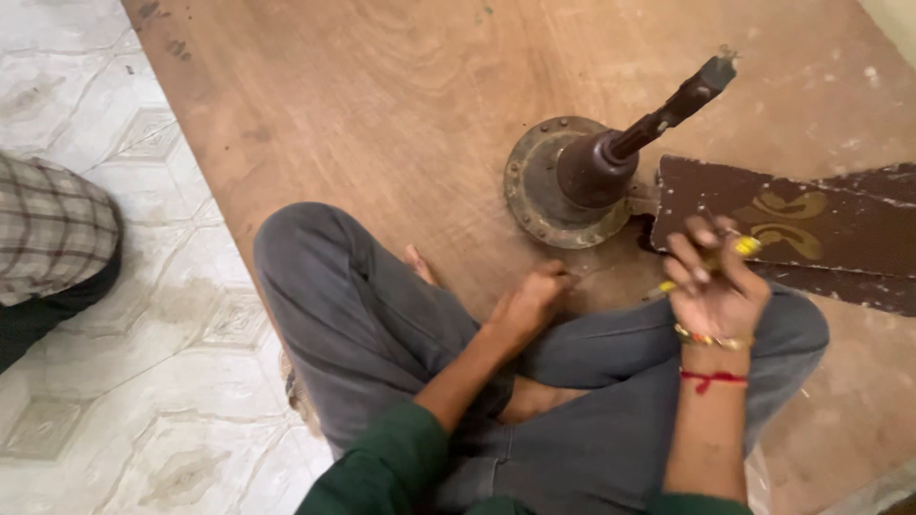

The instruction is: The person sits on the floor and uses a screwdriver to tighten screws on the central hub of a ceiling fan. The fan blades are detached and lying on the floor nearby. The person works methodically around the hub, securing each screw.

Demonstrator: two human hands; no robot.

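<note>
Seen from the head camera, a person sits cross-legged in grey trousers on a large brown plywood sheet (410, 105) laid over a pale patterned tile floor (114, 381). The landmark is a rusty brown ceiling-fan motor hub with a round flanged base and a dark rod sticking up (582, 176), standing on the sheet just beyond the knees.

The right hand (714, 286) is raised, palm toward the camera, just right of and nearer than the hub. Its fingers are curled closed around a slim yellow-handled screwdriver (708, 265), whose yellow ends show above and below the hand. A gold bangle and a red thread circle the wrist.

The left hand (530, 303) rests low, just in front of the hub, fingers bunched and pressed toward the sheet; whether they pinch something small I cannot tell.

To the right of the hub, touching its edge, lies a dark brown fan blade with a gold ornament (792, 224). Far left of the hub, another person's checked sleeve (48, 229) rests on the tiles.

A likely risk is that the screwdriver slips in the loose, turned-up grip and drops onto the leg. Any small part under the left fingers could also roll off across the smooth sheet.
</note>
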